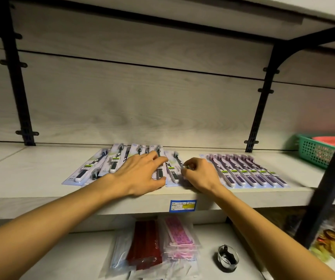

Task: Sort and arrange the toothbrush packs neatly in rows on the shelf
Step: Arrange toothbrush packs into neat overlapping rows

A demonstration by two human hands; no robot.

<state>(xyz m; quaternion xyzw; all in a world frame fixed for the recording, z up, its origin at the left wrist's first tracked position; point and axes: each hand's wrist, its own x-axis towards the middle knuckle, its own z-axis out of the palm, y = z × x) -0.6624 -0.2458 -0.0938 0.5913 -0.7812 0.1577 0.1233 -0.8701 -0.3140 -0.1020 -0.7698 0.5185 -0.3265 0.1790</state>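
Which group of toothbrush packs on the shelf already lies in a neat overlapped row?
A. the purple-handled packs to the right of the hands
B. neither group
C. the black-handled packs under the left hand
A: the purple-handled packs lie evenly overlapped and parallel near the shelf edge, while the black-handled packs sit fanned at mixed angles around the left hand and right hand.

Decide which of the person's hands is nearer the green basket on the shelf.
Right. The right hand lies mid-shelf, closer to the green basket at far right; the left hand sits farther left.
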